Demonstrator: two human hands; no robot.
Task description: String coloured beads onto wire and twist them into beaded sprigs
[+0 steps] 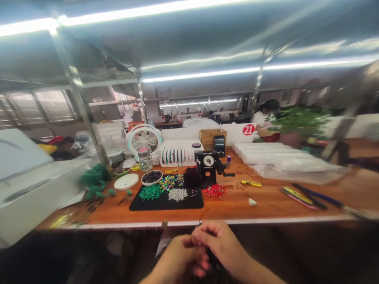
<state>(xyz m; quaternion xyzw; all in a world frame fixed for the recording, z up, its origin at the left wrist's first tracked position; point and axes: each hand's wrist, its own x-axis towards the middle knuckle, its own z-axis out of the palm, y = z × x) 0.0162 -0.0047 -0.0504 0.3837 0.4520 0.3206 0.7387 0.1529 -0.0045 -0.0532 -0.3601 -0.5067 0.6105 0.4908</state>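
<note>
My left hand (185, 256) and my right hand (217, 241) are pressed together below the near edge of the wooden workbench (266, 203), fingers curled. A thin dark wire (203, 215) rises from between them, and both hands pinch something small and dark that I cannot make out. On the bench ahead lies a black mat (166, 202) with piles of green beads (150, 192), silver beads (177, 194) and multicoloured beads (171, 182). Red beads (214, 191) lie beside the mat.
A black hand-crank device with a dial (209, 163) stands behind the mat, near a bowl of dark beads (151, 177), a white lid (126, 181), a small fan (145, 138) and a cardboard box (211, 136). Plastic bags (278, 157) and tools (304, 196) lie right. A measuring tape (266, 221) lines the front edge.
</note>
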